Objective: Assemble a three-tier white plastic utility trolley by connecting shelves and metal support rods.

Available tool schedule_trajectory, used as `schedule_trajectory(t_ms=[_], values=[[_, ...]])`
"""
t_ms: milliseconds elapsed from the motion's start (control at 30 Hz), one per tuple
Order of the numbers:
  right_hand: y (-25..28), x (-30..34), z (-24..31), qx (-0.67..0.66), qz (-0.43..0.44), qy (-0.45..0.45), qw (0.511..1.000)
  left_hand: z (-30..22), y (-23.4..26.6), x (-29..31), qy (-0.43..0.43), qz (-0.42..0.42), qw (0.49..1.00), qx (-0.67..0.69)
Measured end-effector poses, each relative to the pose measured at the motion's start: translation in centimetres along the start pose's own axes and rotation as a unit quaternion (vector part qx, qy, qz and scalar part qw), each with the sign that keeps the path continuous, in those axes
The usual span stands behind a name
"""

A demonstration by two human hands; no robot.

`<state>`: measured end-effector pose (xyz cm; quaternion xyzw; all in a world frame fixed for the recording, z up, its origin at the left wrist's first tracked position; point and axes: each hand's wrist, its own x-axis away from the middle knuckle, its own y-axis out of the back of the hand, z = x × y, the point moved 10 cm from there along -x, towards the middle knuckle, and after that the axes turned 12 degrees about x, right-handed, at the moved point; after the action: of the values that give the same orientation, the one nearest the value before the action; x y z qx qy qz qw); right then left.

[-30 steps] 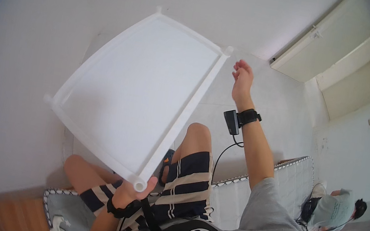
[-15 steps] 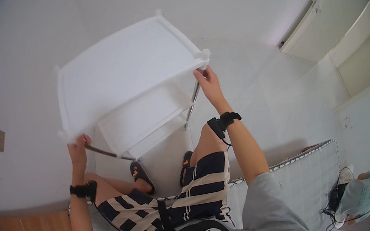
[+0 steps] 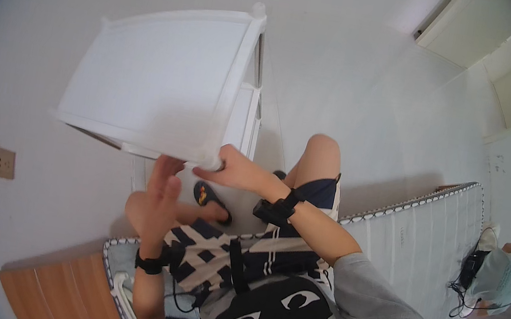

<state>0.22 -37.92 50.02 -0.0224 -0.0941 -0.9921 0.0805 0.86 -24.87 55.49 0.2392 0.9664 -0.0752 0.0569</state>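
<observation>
A white shelf rack (image 3: 156, 72) with tiers and thin metal posts stands tilted before me, its broad top panel facing up. My right hand (image 3: 237, 169) is closed around the rack's near right corner, thumb on top and fingers below the edge. Just left of it, my left hand (image 3: 162, 195) is raised close under the near edge, blurred, with fingers stretched out and not wrapped round anything. Whether its fingertips touch the edge I cannot tell. Part of a lower tier (image 3: 245, 118) shows beyond the right side.
I sit on a mattress (image 3: 409, 235) with a patterned border. Wooden boards (image 3: 52, 281) lie at lower left, near a wall socket (image 3: 4, 163). Another person (image 3: 498, 278) is at far right beside black cables. A pale door (image 3: 469, 33) stands at the back right.
The rack has turned, bringing one corner near my body. My left hand has let go of its left corner and moved right. My right hand has come down and inward to the near corner.
</observation>
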Motion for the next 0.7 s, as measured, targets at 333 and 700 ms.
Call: schedule_trajectory(t_ms=[333, 700], values=[[-6.6, 4.2, 2.2, -0.137, 0.135, 0.028, 0.981, 3.7, 1.9, 7.4, 0.055, -0.042, 0.991, 0.118], [-7.9, 5.8, 4.2, -0.088, 0.085, 0.150, 0.981, 5.5, 3.5, 12.5, -0.012, -0.104, 0.989, -0.103]])
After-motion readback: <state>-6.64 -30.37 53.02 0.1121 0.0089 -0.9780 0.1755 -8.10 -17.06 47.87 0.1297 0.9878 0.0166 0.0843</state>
